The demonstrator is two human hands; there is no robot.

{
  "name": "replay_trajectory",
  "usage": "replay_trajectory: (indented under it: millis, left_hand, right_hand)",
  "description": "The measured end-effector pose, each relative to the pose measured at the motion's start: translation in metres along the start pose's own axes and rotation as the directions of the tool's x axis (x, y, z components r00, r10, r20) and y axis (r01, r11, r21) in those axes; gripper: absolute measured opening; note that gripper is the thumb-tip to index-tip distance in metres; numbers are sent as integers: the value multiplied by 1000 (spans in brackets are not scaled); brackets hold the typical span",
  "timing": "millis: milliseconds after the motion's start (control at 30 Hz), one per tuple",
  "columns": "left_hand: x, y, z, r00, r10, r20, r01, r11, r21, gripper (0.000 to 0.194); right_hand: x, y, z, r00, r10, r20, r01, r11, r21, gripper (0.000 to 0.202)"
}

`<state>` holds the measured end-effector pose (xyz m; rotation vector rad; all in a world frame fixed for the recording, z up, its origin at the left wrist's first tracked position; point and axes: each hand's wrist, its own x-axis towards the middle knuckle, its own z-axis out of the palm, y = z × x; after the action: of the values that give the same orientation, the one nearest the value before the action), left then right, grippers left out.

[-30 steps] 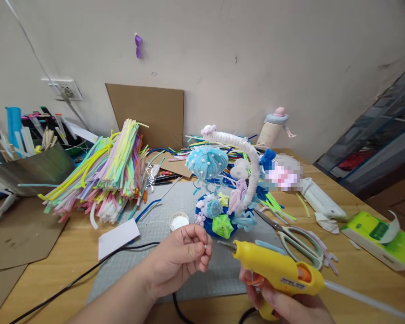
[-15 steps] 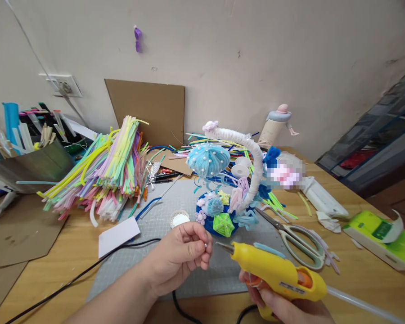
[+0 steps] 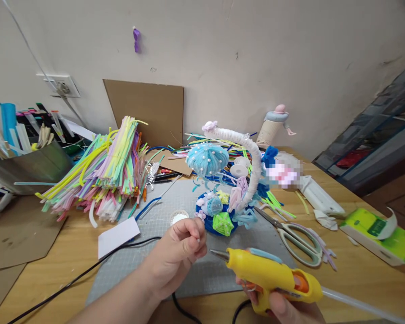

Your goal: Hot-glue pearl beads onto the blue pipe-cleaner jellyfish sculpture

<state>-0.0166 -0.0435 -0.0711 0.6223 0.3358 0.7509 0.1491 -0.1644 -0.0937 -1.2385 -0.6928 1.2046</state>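
Between thumb and fingertips, my left hand (image 3: 177, 252) pinches a tiny white pearl bead (image 3: 198, 241). My right hand (image 3: 283, 306) grips a yellow hot glue gun (image 3: 263, 267), its metal nozzle pointing left just short of the bead. A clear glue stick (image 3: 354, 301) sticks out of the gun's rear. Behind the hands stands a pipe-cleaner craft: a blue jellyfish (image 3: 207, 159) dotted with pearls under a white curved arch (image 3: 255, 166), above a dark blue base (image 3: 211, 226) with a green shape and small flowers. A small dish of white beads (image 3: 180, 218) lies beyond my left hand, partly hidden.
A grey cutting mat (image 3: 121, 274) lies beneath. Scissors (image 3: 300, 243) and a green tissue pack (image 3: 378, 234) are to the right. Bundled pipe cleaners (image 3: 114, 166), a white card (image 3: 118, 236) and a metal pen holder (image 3: 30, 168) are left. A black cable (image 3: 87, 265) crosses the table.
The glue gun has tipped slightly and shifted a little left and down, its nozzle now lower. My left hand has turned slightly, and the bead sits a little further left.
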Motion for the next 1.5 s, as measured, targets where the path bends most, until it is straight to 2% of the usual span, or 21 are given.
replay_trajectory:
  millis: [67, 133, 200, 300, 433, 567, 700, 1200, 1367, 1500]
  left_hand:
    - [-1, -1, 0, 1000, -14, 3, 14, 1000, -13, 21]
    - [-2, -2, 0, 1000, -27, 7, 27, 999, -21, 21]
    - [-3, -4, -1, 1000, -25, 16, 26, 999, -29, 20]
    - [-4, -5, -1, 999, -28, 39, 29, 999, -35, 19]
    - [-4, -6, 1, 998, -38, 58, 41, 999, -36, 21]
    - [-5, -5, 2, 997, -47, 57, 50, 998, -41, 22]
    - [-5, -4, 2, 997, -47, 56, 50, 998, -44, 22]
    - [-5, -5, 2, 997, -28, 69, 31, 999, -41, 21]
    - [-5, -5, 3, 998, -30, 60, 32, 999, -37, 21]
    - [-5, -5, 3, 998, -27, 62, 29, 999, -35, 20]
  right_hand:
    - [4, 1, 2, 996, -88, 21, 89, 993, -77, 54]
    - [7, 3, 4, 984, -172, 43, 177, 972, -153, 47]
    - [10, 9, 2, 977, -207, 51, 213, 961, -176, 43]
    - [11, 21, -6, 980, -195, 37, 198, 964, -174, 39]
    - [12, 31, -16, 985, -150, 86, 161, 976, -149, 35]
    - [10, 26, -10, 988, -156, 15, 157, 979, -127, 36]
    - [8, 20, -4, 985, -175, 9, 175, 978, -111, 35]
    - [7, 30, -13, 990, -130, -63, 121, 983, -135, 38]
    - [9, 31, -18, 992, -124, 20, 125, 974, -188, 32]
    - [8, 27, -11, 992, -119, -46, 111, 983, -144, 38]
